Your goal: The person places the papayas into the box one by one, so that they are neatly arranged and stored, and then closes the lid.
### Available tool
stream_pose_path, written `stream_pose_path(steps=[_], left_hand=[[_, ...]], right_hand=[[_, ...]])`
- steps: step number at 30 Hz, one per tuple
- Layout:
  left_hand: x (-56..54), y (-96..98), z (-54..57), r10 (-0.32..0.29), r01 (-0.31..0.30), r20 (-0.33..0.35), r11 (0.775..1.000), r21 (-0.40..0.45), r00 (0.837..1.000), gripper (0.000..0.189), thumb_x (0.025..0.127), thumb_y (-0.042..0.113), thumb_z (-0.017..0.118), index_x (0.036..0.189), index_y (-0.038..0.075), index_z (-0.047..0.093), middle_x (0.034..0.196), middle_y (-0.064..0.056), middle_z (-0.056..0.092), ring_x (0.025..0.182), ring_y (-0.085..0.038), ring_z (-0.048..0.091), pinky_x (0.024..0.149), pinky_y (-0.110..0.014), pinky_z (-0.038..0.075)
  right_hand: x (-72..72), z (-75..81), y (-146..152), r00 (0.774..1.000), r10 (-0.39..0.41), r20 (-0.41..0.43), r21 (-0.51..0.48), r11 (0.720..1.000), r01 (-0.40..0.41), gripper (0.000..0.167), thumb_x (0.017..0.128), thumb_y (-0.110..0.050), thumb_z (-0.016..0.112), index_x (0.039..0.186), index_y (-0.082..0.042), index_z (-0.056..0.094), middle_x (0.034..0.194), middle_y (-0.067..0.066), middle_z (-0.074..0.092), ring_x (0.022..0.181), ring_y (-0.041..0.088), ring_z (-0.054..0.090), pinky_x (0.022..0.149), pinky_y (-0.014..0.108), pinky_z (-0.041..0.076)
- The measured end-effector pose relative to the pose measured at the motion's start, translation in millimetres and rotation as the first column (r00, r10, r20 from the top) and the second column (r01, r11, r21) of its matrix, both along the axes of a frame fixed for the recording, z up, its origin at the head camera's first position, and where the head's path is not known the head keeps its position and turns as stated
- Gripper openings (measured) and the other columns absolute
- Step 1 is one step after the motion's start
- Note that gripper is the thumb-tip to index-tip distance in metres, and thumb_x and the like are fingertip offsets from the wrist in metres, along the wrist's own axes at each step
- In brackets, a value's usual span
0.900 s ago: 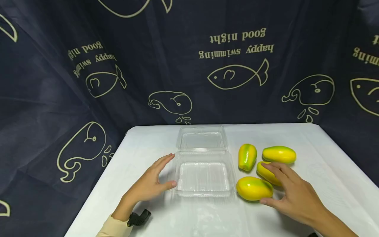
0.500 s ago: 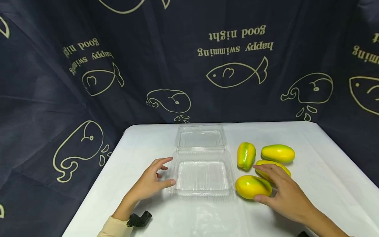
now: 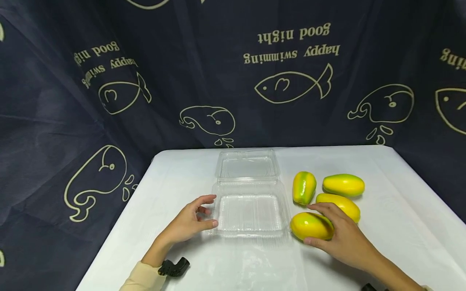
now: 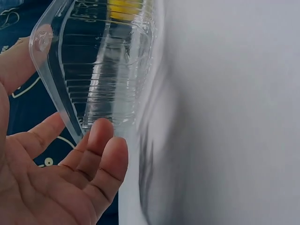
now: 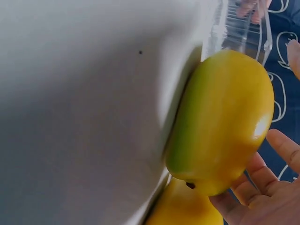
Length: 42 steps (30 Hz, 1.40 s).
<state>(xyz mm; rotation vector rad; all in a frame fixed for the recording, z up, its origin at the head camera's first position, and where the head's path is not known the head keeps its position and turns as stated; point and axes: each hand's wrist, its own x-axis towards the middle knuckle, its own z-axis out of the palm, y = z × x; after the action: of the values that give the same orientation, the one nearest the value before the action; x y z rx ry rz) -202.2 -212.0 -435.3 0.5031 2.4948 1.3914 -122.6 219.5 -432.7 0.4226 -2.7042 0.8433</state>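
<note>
A clear plastic clamshell container [image 3: 250, 212] lies unfolded on the white table, its lid [image 3: 248, 167] towards the back. My left hand [image 3: 185, 222] is at the container's left side, fingers loosely bent; in the left wrist view the thumb shows through the clear rim [image 4: 56, 93], and I cannot tell if it touches. To the right lie several yellow-green papayas. My right hand [image 3: 342, 238] spreads around the right end of the nearest papaya [image 3: 309, 226]. In the right wrist view the thumb stands apart from this papaya [image 5: 225, 117], and the fingers are at its end.
Behind the nearest papaya are a papaya partly covered by the right hand [image 3: 344, 205], an upright-lying one [image 3: 304, 188] and one at the back right [image 3: 343, 185]. A dark fish-patterned curtain [image 3: 291, 121] hangs beyond the table's far edge.
My right hand has moved left, from over the middle papaya to around the nearest one. The left hand's fingers have bent a little more beside the container. The view has tilted slightly.
</note>
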Motion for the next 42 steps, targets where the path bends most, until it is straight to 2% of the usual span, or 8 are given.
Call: stream_pose_path(steps=[5,10,14,16,17,21,28,42], left_hand=[[-0.2,2.2,0.2,-0.010,0.010,0.011,1.000,0.006,1.000,0.079,0.082,0.034,0.084,0.150,0.024,0.045,0.149,-0.004,0.050,0.112,-0.025,0.055,0.077,-0.029,0.053],[0.1,3.2,0.3,-0.017,0.017,0.023,1.000,0.015,1.000,0.081,0.081,0.032,0.085,0.150,0.024,0.044,0.151,-0.003,0.049,0.110,-0.025,0.056,0.075,-0.030,0.054],[0.4,2.7,-0.6,-0.016,0.016,0.030,1.000,0.026,0.999,0.082,0.080,0.030,0.086,0.151,0.023,0.044,0.151,-0.004,0.049,0.109,-0.024,0.057,0.076,-0.029,0.054],[0.5,2.5,-0.8,-0.021,0.019,0.034,0.999,0.035,0.999,0.083,0.080,0.030,0.086,0.151,0.022,0.043,0.151,-0.005,0.048,0.109,-0.024,0.057,0.077,-0.029,0.054],[0.6,2.3,-0.8,-0.022,0.021,0.039,0.999,0.038,0.999,0.083,0.080,0.029,0.086,0.151,0.022,0.043,0.151,-0.005,0.048,0.109,-0.024,0.057,0.076,-0.029,0.054],[0.3,1.3,0.3,-0.033,0.029,0.062,0.998,0.053,0.998,0.084,0.081,0.028,0.086,0.152,0.021,0.042,0.152,-0.006,0.047,0.106,-0.025,0.058,0.073,-0.029,0.055],[-0.8,0.9,2.0,-0.053,0.047,0.091,0.997,0.061,0.994,0.086,0.081,0.027,0.086,0.153,0.021,0.040,0.153,-0.007,0.045,0.106,-0.027,0.058,0.072,-0.028,0.054],[-0.5,2.1,1.6,-0.044,0.037,0.102,0.997,0.066,0.994,0.087,0.080,0.024,0.086,0.153,0.021,0.040,0.152,-0.007,0.046,0.097,-0.023,0.060,0.067,-0.027,0.054]], right_hand=[[-3.5,-5.1,0,1.000,0.005,-0.004,0.020,1.000,-0.004,0.083,0.066,-0.052,0.091,0.136,-0.023,0.058,0.132,-0.007,0.056,0.125,0.021,0.053,0.099,0.039,0.040],[-4.5,-7.8,1,0.999,0.022,-0.027,0.029,0.999,-0.021,0.084,0.064,-0.050,0.092,0.136,-0.022,0.059,0.131,-0.006,0.057,0.124,0.021,0.053,0.101,0.028,0.038],[-4.4,-9.3,2,0.998,0.037,-0.049,0.026,0.999,-0.036,0.083,0.064,-0.049,0.093,0.135,-0.023,0.059,0.129,-0.005,0.058,0.124,0.022,0.053,0.104,0.009,0.028],[-4.1,-10.0,2,0.997,0.048,-0.066,0.029,0.999,-0.046,0.082,0.064,-0.047,0.093,0.134,-0.021,0.060,0.128,-0.004,0.059,0.122,0.023,0.055,0.104,0.006,0.025],[-4.1,-10.5,2,0.996,0.048,-0.074,0.035,0.998,-0.046,0.082,0.064,-0.046,0.093,0.134,-0.021,0.060,0.127,-0.004,0.059,0.121,0.022,0.055,0.101,0.001,0.020],[-4.6,-12.7,3,0.994,0.060,-0.096,0.039,0.998,-0.056,0.080,0.064,-0.040,0.094,0.133,-0.019,0.060,0.125,-0.001,0.061,0.117,0.023,0.057,0.101,-0.001,0.019],[-5.0,-15.7,5,0.995,0.044,-0.085,0.039,0.998,-0.041,0.081,0.062,-0.029,0.095,0.134,-0.019,0.060,0.125,-0.002,0.061,0.117,0.020,0.056,0.100,-0.004,0.015],[-1.7,-6.8,8,0.992,0.034,-0.119,-0.018,0.999,-0.036,0.078,0.066,-0.029,0.094,0.135,-0.015,0.060,0.125,0.002,0.061,0.116,0.021,0.053,0.100,-0.005,0.014]])
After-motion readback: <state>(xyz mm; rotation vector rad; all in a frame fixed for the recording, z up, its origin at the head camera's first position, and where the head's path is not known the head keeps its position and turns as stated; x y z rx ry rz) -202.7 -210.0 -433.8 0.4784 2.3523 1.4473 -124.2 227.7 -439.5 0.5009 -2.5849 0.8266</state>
